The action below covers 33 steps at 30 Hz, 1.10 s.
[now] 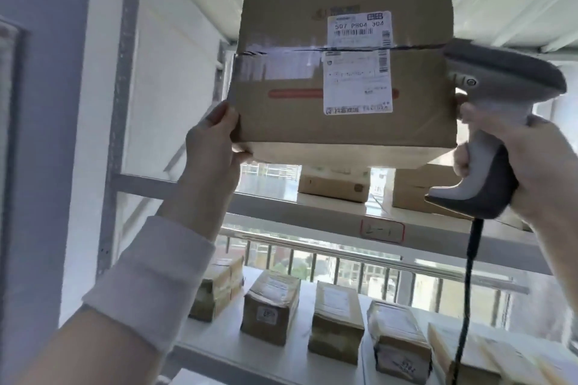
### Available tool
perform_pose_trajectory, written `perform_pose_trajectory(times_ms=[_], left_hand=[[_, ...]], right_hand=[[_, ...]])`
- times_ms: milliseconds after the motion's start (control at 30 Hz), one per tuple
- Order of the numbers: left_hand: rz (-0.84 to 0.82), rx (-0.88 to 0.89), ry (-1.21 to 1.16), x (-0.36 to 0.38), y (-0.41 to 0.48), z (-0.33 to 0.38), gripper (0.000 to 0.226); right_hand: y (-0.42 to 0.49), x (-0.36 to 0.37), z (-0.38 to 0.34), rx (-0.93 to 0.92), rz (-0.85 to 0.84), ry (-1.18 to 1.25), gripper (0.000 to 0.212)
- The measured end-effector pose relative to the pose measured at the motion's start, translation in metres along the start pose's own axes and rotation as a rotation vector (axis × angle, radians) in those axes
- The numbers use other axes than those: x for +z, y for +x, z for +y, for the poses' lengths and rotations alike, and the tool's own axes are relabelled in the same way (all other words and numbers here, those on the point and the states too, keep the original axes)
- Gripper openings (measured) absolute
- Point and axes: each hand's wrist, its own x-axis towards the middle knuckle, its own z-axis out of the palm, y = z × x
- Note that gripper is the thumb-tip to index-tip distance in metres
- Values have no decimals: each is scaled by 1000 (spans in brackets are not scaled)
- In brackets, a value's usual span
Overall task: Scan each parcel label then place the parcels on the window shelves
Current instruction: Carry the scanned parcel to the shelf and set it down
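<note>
A large brown cardboard parcel (281, 122) is raised in front of the upper window shelf, its white shipping label (358, 62) facing me. My left hand (212, 147) grips the parcel's lower left corner, thumb on the front face. My right hand (513, 159) holds a grey handheld barcode scanner (497, 122) by its handle at the parcel's right edge. The scanner's black cable (467, 284) hangs down.
A metal shelf rack (312, 212) stands against the window. Two brown boxes (333, 186) sit on the middle shelf behind the parcel. Several small parcels (270, 306) line the lower shelf (234, 350). A red-edged tag (381, 230) marks the middle shelf's edge. A wall is at left.
</note>
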Motion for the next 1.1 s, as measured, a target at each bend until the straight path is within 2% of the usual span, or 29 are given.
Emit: perform_pose_trajectory(times_ms=[200, 433, 567, 933, 1100], left_hand=[[62, 86, 95, -63, 62, 39, 11], [10, 85, 158, -141, 150, 55, 34], [-24, 49, 236, -166, 207, 48, 33], [-86, -66, 527, -184, 293, -18, 41], [-126, -72, 641, -178, 317, -45, 28]], right_hand=[[20, 98, 27, -5, -82, 4, 21], [38, 207, 69, 52, -66, 2, 17], [58, 250, 90, 99, -37, -54, 16], [118, 299, 157, 292, -30, -72, 14], [135, 293, 188, 387, -17, -89, 16]])
